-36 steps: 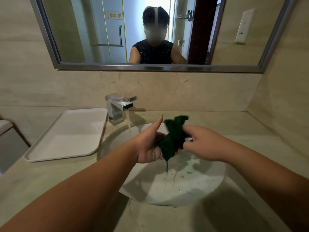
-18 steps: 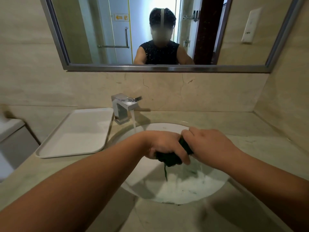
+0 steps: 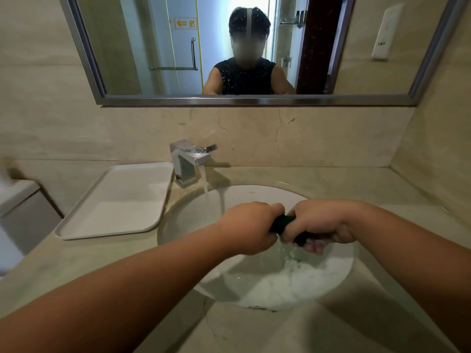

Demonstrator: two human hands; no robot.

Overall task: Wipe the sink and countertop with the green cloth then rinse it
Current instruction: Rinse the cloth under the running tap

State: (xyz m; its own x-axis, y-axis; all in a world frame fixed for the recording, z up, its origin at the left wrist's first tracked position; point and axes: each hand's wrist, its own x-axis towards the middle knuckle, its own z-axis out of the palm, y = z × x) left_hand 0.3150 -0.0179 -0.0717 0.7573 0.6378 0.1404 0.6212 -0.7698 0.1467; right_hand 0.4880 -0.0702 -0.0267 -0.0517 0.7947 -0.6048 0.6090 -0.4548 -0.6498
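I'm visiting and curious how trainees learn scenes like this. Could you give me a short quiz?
1. True or false: water runs from the faucet into the sink.
2. The green cloth is held by: A one hand; B both hands; C neither.
3. Fill in: the white tray lies on the person's ___ of the sink.
Key: 1 true; 2 B, left hand and right hand; 3 left.

A white tray lay at nine o'clock, just beside a chrome faucet at eleven, its water running. At twelve hung a framed mirror, reflecting a person.
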